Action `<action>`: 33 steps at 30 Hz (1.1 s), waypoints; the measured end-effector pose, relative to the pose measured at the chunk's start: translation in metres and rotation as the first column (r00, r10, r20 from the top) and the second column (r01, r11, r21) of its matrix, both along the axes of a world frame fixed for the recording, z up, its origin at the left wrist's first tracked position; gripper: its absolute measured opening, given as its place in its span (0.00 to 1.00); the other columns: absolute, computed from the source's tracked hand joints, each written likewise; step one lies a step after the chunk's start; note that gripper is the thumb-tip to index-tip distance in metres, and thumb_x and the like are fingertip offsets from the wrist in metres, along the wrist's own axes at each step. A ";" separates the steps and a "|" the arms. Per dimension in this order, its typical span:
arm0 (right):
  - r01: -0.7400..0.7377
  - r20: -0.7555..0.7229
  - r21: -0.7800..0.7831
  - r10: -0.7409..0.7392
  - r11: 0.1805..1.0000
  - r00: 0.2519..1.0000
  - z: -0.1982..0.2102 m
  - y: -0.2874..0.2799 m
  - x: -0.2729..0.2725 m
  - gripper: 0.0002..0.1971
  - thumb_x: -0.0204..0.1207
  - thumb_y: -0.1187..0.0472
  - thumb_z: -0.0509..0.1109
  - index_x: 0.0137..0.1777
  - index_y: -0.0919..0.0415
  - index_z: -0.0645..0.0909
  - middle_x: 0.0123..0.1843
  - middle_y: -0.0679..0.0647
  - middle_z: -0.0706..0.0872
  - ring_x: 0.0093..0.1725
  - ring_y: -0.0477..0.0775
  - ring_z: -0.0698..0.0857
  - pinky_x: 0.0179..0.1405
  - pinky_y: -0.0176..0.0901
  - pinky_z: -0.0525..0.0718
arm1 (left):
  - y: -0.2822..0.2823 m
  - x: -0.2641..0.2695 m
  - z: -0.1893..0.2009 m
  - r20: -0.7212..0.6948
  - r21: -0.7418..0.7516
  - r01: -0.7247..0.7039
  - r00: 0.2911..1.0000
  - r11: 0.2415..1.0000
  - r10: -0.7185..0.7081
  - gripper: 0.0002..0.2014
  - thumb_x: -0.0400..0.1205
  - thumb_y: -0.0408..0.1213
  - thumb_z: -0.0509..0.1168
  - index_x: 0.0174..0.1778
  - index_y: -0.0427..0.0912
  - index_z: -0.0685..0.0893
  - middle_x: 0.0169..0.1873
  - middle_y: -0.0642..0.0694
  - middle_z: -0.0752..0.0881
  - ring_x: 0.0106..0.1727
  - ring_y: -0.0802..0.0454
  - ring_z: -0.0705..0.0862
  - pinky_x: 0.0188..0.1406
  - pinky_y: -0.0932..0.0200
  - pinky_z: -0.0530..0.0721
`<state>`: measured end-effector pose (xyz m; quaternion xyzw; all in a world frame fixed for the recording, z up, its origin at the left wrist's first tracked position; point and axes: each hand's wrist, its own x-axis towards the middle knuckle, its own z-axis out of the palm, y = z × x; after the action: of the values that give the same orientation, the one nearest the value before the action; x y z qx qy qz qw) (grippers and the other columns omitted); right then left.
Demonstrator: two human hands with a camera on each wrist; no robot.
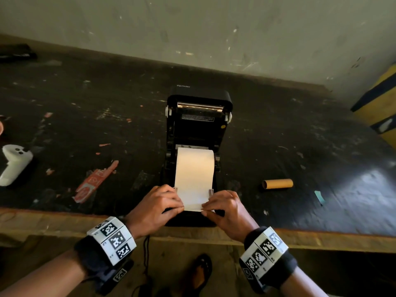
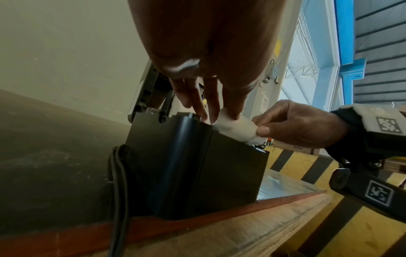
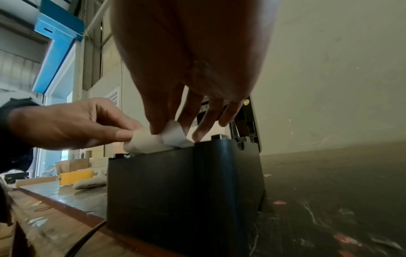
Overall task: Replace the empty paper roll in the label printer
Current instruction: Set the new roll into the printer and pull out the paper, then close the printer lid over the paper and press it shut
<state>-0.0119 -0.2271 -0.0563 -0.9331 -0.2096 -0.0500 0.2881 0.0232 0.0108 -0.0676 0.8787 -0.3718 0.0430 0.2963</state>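
A black label printer (image 1: 198, 129) stands at the table's front edge with its lid raised toward the wall. A white paper strip (image 1: 194, 176) runs from the roll inside over the printer's front. My left hand (image 1: 157, 207) pinches the strip's left corner, and my right hand (image 1: 224, 209) pinches its right corner. The left wrist view shows the paper strip (image 2: 236, 127) bowed upward between both hands above the printer (image 2: 193, 165). In the right wrist view the paper strip (image 3: 158, 139) is also crumpled above the printer (image 3: 182, 191). An empty brown cardboard core (image 1: 277, 183) lies on the table to the right.
A white handheld scanner (image 1: 15, 162) lies at the left of the dark table (image 1: 85, 116). Torn red-and-white label scraps (image 1: 95, 181) lie left of the printer. A yellow-and-black striped barrier (image 1: 379, 108) stands at the far right. A black cable (image 2: 118, 191) hangs off the printer's side.
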 end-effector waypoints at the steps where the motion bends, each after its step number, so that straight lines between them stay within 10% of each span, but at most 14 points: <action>1: -0.003 0.001 0.016 0.003 1.000 1.000 0.000 0.000 -0.002 0.12 0.73 0.49 0.70 0.49 0.54 0.90 0.50 0.48 0.91 0.59 0.42 0.79 0.67 0.50 0.72 | 0.000 -0.002 0.001 -0.009 0.006 0.010 1.000 1.000 -0.010 0.19 0.78 0.53 0.56 0.47 0.48 0.89 0.45 0.55 0.89 0.56 0.65 0.73 0.55 0.67 0.65; 11: -0.148 -0.120 -0.008 0.146 0.989 0.982 0.002 -0.001 -0.023 0.07 0.71 0.53 0.74 0.40 0.55 0.90 0.40 0.48 0.91 0.41 0.38 0.78 0.52 0.40 0.74 | 0.000 -0.035 0.000 -0.192 -0.031 0.065 0.979 0.997 -0.070 0.22 0.77 0.54 0.55 0.44 0.43 0.88 0.41 0.51 0.88 0.46 0.62 0.78 0.51 0.74 0.68; 26: -0.207 -0.515 -0.104 0.126 0.973 0.848 0.037 0.002 -0.021 0.11 0.73 0.51 0.73 0.50 0.54 0.89 0.54 0.50 0.89 0.52 0.48 0.86 0.55 0.49 0.86 | 0.001 -0.042 0.010 -0.290 0.100 0.151 0.950 0.983 -0.117 0.24 0.76 0.60 0.58 0.46 0.43 0.88 0.45 0.49 0.89 0.48 0.60 0.81 0.52 0.65 0.75; 29: -0.137 -0.383 -0.109 0.086 0.985 0.920 0.054 -0.008 0.006 0.13 0.74 0.47 0.70 0.51 0.53 0.88 0.51 0.49 0.90 0.49 0.45 0.86 0.52 0.51 0.87 | 0.002 -0.015 0.038 -0.208 0.054 0.043 0.978 0.998 -0.031 0.24 0.77 0.61 0.57 0.49 0.46 0.87 0.47 0.52 0.88 0.50 0.62 0.81 0.55 0.57 0.79; 33: 0.097 0.058 -0.179 -0.088 0.979 0.994 0.090 -0.019 0.057 0.25 0.74 0.38 0.62 0.65 0.50 0.82 0.69 0.53 0.83 0.69 0.53 0.77 0.70 0.56 0.74 | -0.006 0.038 0.082 0.078 -0.153 -0.180 0.978 0.972 0.193 0.23 0.77 0.57 0.57 0.57 0.44 0.85 0.58 0.49 0.86 0.62 0.54 0.78 0.66 0.60 0.71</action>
<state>0.0453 -0.2466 0.0342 -0.9626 -0.1766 -0.0674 0.1940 0.0609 0.0050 0.0141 0.8829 -0.2967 0.1381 0.3366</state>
